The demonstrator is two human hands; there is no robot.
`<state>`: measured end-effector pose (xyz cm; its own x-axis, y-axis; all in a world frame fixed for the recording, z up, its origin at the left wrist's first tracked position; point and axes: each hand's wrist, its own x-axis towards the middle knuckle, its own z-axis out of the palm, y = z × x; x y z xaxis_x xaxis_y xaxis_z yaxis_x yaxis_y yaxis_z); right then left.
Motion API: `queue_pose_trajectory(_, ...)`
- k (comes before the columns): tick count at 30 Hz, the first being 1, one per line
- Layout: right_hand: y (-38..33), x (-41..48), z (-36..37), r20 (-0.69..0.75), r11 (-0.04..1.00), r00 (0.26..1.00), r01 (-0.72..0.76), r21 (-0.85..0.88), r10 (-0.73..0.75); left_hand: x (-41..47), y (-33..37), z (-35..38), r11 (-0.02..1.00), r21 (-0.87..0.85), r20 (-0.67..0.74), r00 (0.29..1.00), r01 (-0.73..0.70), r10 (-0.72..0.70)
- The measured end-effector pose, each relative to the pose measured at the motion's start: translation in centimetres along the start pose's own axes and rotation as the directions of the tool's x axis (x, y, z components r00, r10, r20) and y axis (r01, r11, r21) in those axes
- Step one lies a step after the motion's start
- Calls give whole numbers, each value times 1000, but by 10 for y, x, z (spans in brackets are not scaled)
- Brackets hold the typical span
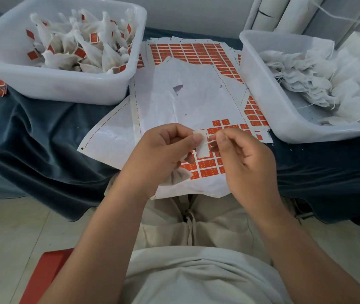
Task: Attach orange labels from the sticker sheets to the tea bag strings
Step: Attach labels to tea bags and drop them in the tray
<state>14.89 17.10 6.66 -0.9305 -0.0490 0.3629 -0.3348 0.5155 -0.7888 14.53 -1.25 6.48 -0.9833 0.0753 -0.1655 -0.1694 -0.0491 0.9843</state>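
Over the near end of the top sticker sheet [207,165], both hands meet. The left hand [166,150] pinches a small label [198,137] between thumb and forefinger, with its pale side turned up. The right hand [242,159] pinches the thin string [210,140] just beside that label with thumb and fingertip, and its other fingers are loosely curled. One tea bag [180,175] hangs under the left palm, partly hidden. I judge the label to be very light, thin and sticky on one side, so it is best held only by its edge; otherwise it will cling to the skin or fold wrongly. The string looks limp and fine and probably slips easily, so it needs a pinch close to its end and a little tension to lie across the glue. The bag seems to be soft gauze, almost weightless, and it may tear if it is pulled hard by the string. Counting: two hands, one label, one string and one bag in work. I count two white bins, the left bin [65,88] with labelled bags and the right bin [260,91] with plain ones, both heaps too many to count. Several sheets lie in a stack, but the exact number I cannot tell.
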Motion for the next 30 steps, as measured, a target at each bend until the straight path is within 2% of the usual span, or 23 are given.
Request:
queue_pose_trajectory(4,2,1,0,-4,1000,1000,-28,-1,28,2,-3,0,1000,12,9,1000,-14,14)
queue_pose_trajectory(9,6,5,-1,23,995,997,-77,60,76,3,-4,-6,999,-43,204,979,-2,10)
queue_pose_trajectory(12,7,5,-2,24,994,997,-81,72,79,3,-2,-6,992,-115,250,968,47,-17)
queue_pose_trajectory(17,4,3,-1,10,999,1000,-21,48,20,7,-8,-2,986,-159,152,988,48,-24)
queue_pose_trajectory(22,5,3,1,48,999,999,-2,33,0,7,-7,-2,993,-110,159,987,53,-35)
queue_pose_trajectory(26,8,3,2,52,997,999,7,73,-10,6,-6,-1,990,-138,169,986,36,-13)
queue_pose_trajectory(28,9,3,4,85,988,996,-53,145,41,4,-7,2,989,-142,107,994,38,-22)
queue_pose_trajectory(30,8,6,6,213,957,961,-220,189,179,4,-8,5,992,-124,23,1000,8,-5)
